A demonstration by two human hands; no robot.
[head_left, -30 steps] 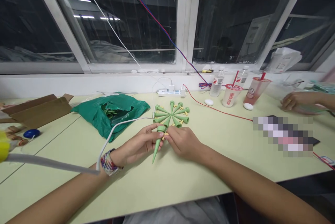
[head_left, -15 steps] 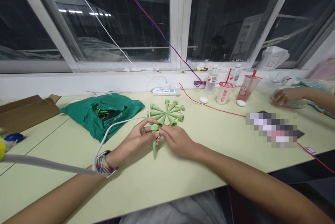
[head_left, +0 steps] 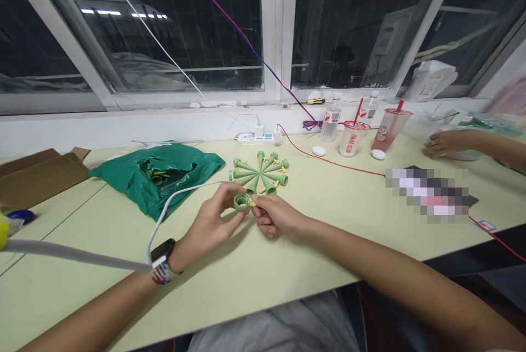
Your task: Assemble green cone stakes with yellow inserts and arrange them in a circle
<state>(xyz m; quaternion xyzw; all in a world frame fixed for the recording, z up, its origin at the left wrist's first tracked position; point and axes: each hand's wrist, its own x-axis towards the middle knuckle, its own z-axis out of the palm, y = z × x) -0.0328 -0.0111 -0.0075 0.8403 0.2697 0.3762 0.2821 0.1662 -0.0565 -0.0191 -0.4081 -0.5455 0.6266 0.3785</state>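
At the far left, a cardboard box flap lies near a blue round lid, and a torn green plastic bag holds more green parts. A white cable runs across the pale green table beside the left hand, which wears a smartwatch and a beaded bracelet. That hand pinches a green plastic watering spike between thumb and fingertips, its round collar turned up toward the camera and its point hidden behind it. The right hand closes its fingertips on a small yellow fitting at the collar's edge, so both hands work close together above the table. Just beyond, more spikes lie in a star, tips inward. Farther right stand a plastic water bottle and a red-strawed drink cup, while a co-worker's hand rests at the far end.
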